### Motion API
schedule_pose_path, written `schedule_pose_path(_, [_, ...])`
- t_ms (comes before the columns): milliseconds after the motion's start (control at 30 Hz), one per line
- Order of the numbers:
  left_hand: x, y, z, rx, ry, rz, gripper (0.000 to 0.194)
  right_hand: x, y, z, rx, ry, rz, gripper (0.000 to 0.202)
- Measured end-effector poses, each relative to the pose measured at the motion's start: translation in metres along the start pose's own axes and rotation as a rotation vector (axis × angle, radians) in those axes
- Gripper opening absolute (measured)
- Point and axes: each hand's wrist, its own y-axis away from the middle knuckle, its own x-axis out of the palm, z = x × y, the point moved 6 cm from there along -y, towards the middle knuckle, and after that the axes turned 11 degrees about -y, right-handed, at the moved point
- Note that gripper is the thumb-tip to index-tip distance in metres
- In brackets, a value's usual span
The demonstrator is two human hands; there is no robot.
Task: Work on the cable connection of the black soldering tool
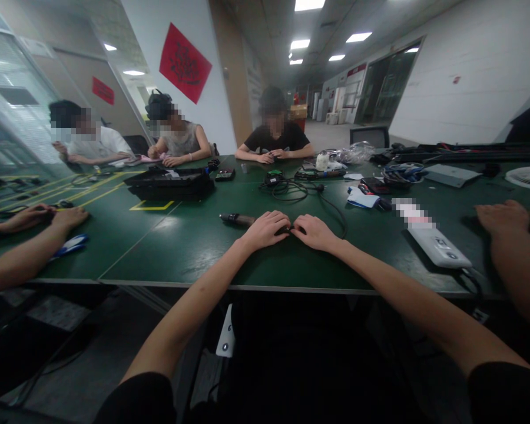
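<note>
Both forearms reach over the green table [185, 235] to its middle. My left hand [268, 228] has curled fingers resting low over the tabletop. Close beside it, my right hand [314, 232] is closed in a similar pinch. Between the fingertips is a small dark piece [288, 229], mostly covered and too small to name. Left of my left hand lies a dark pen-shaped power tool [236, 218], partly behind that hand. A black cable [335, 207] curves across the table just beyond my right hand.
A black open bin [170, 184] stands at the left. At the right lie a white power box [439, 244] and a blue-and-white glove [362, 197]. Neighbours' hands [70, 218] [506, 221] rest on both sides. Another person [276, 132] sits opposite. Circuit boards [274, 176] lie beyond the cable.
</note>
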Motion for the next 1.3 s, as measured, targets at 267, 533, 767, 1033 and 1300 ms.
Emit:
schedule_pose_path(267, [0.003,-0.006,-0.005,0.058,-0.017,0.031,0.019,0.001,0.000,-0.001,0.010,0.017,0.002,0.018])
schedule_pose_path(533, [0.004,-0.003,0.002,-0.003,-0.018,0.019,0.018,0.001,0.000,0.000,0.005,0.014,-0.001,0.020])
schedule_pose_path(767, [0.001,0.002,0.002,0.002,-0.053,0.006,0.021,0.000,0.000,0.001,0.005,0.010,0.000,0.020])
schedule_pose_path(1033, [0.004,-0.008,-0.007,0.042,-0.066,0.031,0.020,0.002,0.000,-0.001,0.018,0.017,0.006,0.018])
schedule_pose_path(1300, [0.001,0.004,0.004,-0.006,-0.102,-0.005,0.022,0.002,0.000,0.000,-0.014,0.024,0.006,0.022])
